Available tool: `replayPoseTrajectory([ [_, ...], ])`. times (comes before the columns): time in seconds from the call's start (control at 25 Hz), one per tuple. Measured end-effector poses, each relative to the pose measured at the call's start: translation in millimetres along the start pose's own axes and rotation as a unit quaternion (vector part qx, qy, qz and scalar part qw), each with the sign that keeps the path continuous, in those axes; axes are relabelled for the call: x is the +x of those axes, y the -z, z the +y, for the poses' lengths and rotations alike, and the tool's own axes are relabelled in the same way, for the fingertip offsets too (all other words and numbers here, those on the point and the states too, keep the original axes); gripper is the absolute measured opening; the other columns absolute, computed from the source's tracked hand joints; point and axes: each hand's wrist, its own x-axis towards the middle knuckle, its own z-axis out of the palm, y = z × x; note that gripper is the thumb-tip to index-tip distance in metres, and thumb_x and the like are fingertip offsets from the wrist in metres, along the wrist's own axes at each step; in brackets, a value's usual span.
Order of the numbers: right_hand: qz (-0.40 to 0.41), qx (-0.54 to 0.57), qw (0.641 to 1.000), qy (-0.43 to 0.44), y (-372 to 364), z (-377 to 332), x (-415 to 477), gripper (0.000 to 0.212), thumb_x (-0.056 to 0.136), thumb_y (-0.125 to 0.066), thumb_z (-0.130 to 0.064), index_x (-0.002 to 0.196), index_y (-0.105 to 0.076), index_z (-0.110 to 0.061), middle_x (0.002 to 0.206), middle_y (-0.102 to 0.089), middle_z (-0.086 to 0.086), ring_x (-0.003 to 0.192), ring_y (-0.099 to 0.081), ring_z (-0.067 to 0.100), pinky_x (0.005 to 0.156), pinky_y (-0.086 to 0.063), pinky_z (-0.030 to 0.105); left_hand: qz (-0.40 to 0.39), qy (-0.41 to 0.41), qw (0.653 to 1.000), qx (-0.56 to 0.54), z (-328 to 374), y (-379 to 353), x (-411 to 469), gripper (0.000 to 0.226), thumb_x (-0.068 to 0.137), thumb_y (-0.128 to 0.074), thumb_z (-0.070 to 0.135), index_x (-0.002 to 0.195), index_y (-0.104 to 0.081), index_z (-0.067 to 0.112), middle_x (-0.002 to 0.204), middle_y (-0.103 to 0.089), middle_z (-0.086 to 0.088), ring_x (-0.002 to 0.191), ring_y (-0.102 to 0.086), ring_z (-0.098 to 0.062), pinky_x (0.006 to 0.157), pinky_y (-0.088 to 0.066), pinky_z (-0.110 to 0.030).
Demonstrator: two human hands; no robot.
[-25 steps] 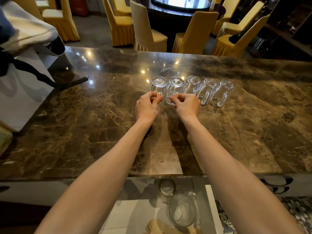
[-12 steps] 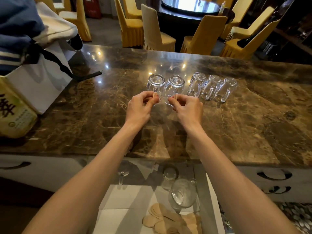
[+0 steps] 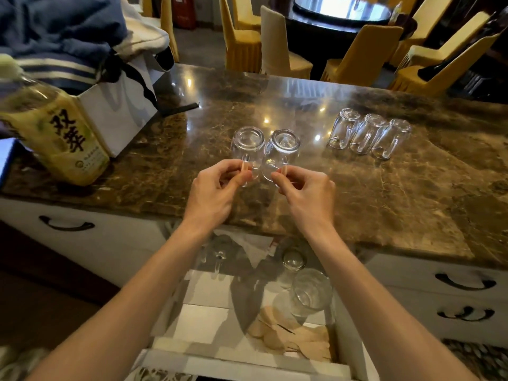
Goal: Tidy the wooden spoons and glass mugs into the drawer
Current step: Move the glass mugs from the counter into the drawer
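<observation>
Two clear, round glass mugs, bottoms up, are side by side just beyond the fingers (image 3: 242, 177): the left mug (image 3: 248, 145) and the right mug (image 3: 283, 148). The left hand (image 3: 214, 193) pinches the curved handle of the first between thumb and forefinger. The right hand (image 3: 308, 195) pinches the second the same way. Right of the fingers, three more mugs (image 3: 368, 134) stand in a row on the glossy brown marble worktop (image 3: 398, 202). Below the wrists, the open drawer (image 3: 209, 320) holds pale, flat wooden spoons (image 3: 291, 339).
</observation>
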Motion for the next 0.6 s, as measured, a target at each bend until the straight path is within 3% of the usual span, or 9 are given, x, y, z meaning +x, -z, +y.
replayPoseTrajectory([
  [0.08,-0.011,-0.006,1.000,0.007,-2,-4,-17,0.014,0.082,-0.070,-0.033,0.073,-0.073,-0.023,0.062,-0.068,-0.010,0.062,-0.064,0.005,0.060,-0.051,0.026,0.007,0.011,1.000,-0.022,-2,11,-18,0.012,0.084,-0.068,0.025,0.091,-0.068,0.034,0.085,-0.071,0.017,0.081,-0.066,0.001,0.076,-0.050,-0.014],
  [0.24,-0.047,0.003,0.999,0.017,-5,-10,-48,0.015,0.083,-0.069,-0.034,0.073,-0.072,-0.023,0.065,-0.069,-0.011,0.064,-0.063,0.004,0.064,-0.053,0.031,0.008,0.033,0.998,-0.048,-3,29,-54,0.013,0.080,-0.068,0.032,0.092,-0.068,0.035,0.086,-0.072,0.017,0.084,-0.067,-0.001,0.075,-0.051,-0.014],
  [0.6,-0.096,0.016,0.995,0.010,-13,1,-113,0.012,0.079,-0.070,-0.034,0.080,-0.074,-0.023,0.070,-0.070,-0.013,0.067,-0.064,0.005,0.062,-0.056,0.033,-0.012,0.125,0.990,-0.065,-16,46,-120,0.027,0.074,-0.067,0.032,0.098,-0.070,0.020,0.091,-0.073,0.011,0.086,-0.066,-0.001,0.076,-0.050,-0.011],
])
